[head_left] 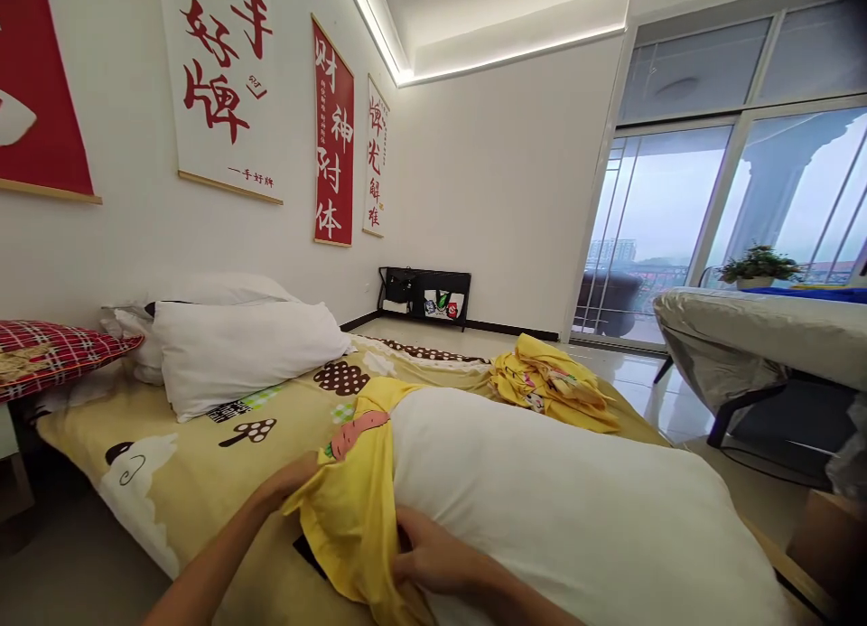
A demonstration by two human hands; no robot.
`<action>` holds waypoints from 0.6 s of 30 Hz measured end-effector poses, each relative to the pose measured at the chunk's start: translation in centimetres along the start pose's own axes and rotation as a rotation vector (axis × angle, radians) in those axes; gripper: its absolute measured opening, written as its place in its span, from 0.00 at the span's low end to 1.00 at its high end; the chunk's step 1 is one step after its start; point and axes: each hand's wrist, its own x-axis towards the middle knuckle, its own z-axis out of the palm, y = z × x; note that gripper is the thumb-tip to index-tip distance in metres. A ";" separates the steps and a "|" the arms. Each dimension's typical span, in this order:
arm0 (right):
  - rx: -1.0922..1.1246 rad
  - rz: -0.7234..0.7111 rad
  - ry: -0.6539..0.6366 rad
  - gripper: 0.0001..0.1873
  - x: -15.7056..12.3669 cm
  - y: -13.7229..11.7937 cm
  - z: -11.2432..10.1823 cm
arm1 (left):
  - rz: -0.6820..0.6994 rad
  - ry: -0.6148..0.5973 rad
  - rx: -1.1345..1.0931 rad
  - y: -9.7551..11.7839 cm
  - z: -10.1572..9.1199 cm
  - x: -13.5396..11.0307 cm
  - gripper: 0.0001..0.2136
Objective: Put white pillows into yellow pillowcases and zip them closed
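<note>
A large white pillow (542, 481) lies across the front of the bed, its left end inside a yellow pillowcase (356, 509) with a carrot print. At the case's left side, my left hand (298, 478) grips the fabric, its fingers mostly hidden by the folds. My right hand (437, 554) pinches the open edge of the case where it meets the pillow, thumb on the cloth. The case is bunched and covers only that one end, while most of the pillow is bare.
Behind the pillow lies a crumpled yellow cloth (552, 384) with prints. Another white pillow (244, 350) and a red plaid cushion (60, 350) are at the left. A plastic-covered table (765, 328) stands right of the bed, a cardboard box (830, 545) near the lower right.
</note>
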 end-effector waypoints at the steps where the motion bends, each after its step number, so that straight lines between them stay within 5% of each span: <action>1: 0.111 -0.005 0.058 0.29 -0.1 0.0 0.6 | -0.006 -0.061 -0.057 0.3 1.2 0.3 0.11; 3: 0.239 -0.039 0.229 0.30 -0.9 -0.3 0.6 | -0.026 -0.149 -0.139 0.9 3.0 0.9 0.11; 7: 0.338 -0.215 0.463 0.29 -4.1 -1.4 -1.8 | 0.007 -0.096 -0.284 2.7 3.3 3.4 0.16; 10: 0.218 -0.066 0.407 0.28 -7.1 -2.2 -2.9 | 0.037 -0.006 -0.344 4.0 2.5 5.8 0.19; 14: -0.206 0.251 0.308 0.32 -11.0 -4.9 -2.9 | 0.119 0.095 -0.320 4.6 2.4 7.6 0.20; 18: -0.378 0.182 0.478 0.18 -13.0 -7.9 -4.0 | 0.212 0.164 -0.171 3.3 2.5 7.9 0.20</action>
